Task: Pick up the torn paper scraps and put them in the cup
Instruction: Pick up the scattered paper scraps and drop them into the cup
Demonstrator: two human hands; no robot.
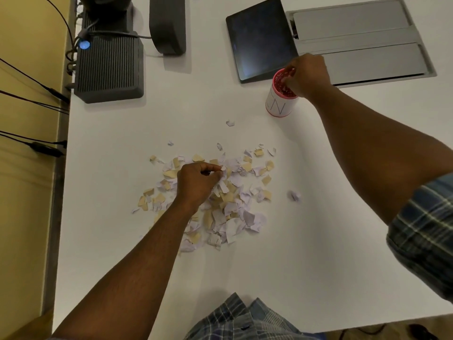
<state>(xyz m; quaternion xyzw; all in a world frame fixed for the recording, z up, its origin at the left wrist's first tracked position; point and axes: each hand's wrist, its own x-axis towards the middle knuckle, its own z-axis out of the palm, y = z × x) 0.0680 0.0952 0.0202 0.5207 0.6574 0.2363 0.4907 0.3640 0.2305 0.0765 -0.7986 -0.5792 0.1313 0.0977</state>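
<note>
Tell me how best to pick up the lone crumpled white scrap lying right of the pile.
Probably pinch the crumpled white scrap across its raised folds with thumb and forefinger, coming straight down from above. It sits apart from the pile of torn scraps on bare table, bunched up rather than flat, so there are ridges to catch.

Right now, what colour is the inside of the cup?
Red or pinkish-red inside the cup, white outside; the head view shows it.
</note>
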